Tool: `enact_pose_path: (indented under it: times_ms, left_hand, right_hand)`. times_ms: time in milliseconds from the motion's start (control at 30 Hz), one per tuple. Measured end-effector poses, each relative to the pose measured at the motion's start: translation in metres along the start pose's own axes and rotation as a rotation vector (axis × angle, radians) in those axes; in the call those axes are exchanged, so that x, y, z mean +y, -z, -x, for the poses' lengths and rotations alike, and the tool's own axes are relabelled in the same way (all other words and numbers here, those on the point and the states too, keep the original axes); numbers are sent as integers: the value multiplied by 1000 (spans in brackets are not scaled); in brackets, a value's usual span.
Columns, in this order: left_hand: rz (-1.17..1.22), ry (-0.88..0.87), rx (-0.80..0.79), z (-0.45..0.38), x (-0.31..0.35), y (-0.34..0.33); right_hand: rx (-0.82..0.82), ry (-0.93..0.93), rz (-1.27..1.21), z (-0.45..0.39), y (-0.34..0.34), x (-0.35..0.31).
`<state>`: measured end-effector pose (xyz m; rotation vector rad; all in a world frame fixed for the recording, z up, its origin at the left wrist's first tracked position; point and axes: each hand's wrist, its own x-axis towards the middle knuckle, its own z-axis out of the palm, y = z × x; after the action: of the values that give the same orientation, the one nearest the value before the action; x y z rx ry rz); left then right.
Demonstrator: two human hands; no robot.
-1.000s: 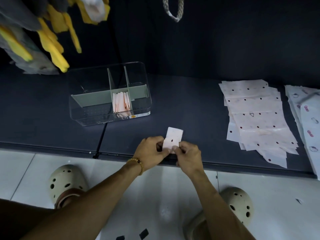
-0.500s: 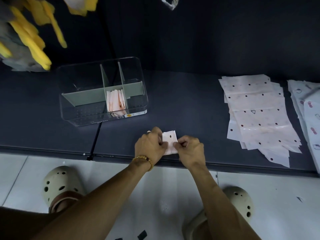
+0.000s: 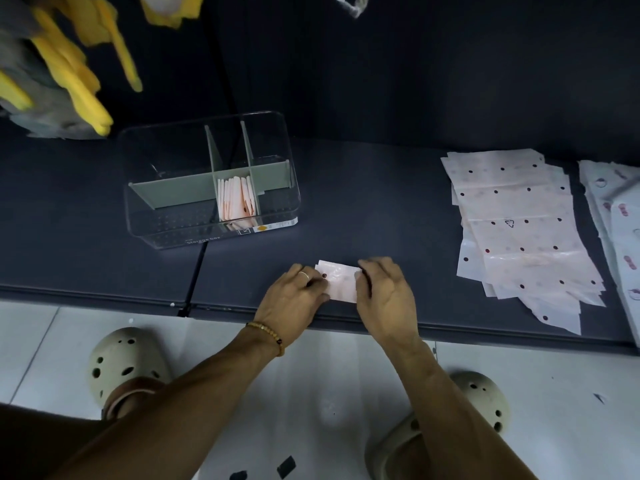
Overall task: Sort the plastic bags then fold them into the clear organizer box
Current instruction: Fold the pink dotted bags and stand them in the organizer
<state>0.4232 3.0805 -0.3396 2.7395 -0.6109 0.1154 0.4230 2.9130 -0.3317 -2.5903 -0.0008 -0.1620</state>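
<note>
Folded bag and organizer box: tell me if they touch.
Apart. The head view shows bare dark table between the folded bag, held by both hands, and the organizer box.

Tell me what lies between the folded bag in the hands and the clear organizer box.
Head view: only bare dark tabletop separates the folded bag from the clear organizer box.

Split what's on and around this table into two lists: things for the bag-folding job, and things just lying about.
For the job:
folded bag, held by left hand and right hand
clear organizer box
dotted bag stack
printed bag stack

Lying about:
yellow-grey cloth
hanging cord
</note>
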Motion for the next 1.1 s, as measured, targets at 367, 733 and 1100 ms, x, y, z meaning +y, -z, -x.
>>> enact_pose_path:
  times_ms: [367,733,1100]
  left_hand:
    - [-28,-50,5,1,2,4]
    - [22,-107,-150,-27,7,-31]
    - [69,126,-92,7,-52,6]
  right_hand:
    - [-317,236,328,30,-12,36]
    - [-329,230,367,30,-17,44]
    - [-356,228,376,28,-15,42]
